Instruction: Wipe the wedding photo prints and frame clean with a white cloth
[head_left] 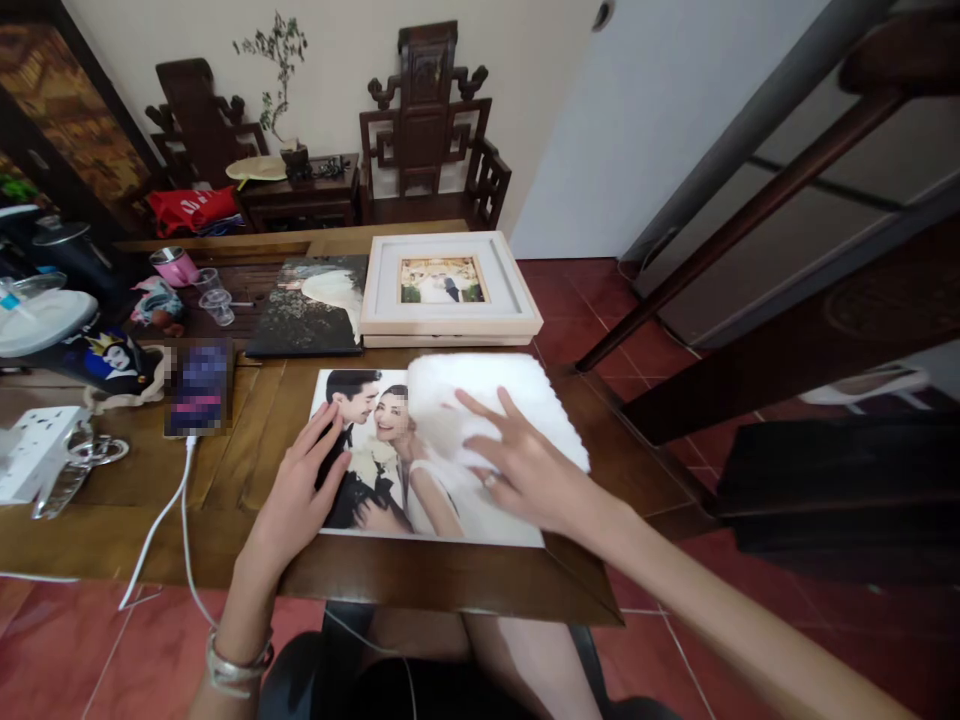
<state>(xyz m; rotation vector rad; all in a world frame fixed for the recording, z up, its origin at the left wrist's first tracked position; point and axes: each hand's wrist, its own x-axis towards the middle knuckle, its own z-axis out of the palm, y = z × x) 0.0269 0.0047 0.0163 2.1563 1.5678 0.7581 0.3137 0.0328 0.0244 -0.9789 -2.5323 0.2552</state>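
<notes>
Resting on the left edge of the photo [431, 495], low in the middle of the frame, the left hand [298, 487] has its fingers loosely parted. To its right, the right hand [531, 468] spreads its fingers over a white cloth [546, 415] covering the photo's upper right. Above them on the desk [236, 500] I see a box frame [525, 297].

PLACE: home | carved wooden chair [427, 105] | potted plant [283, 75] | framed wedding photo [442, 280]
</notes>
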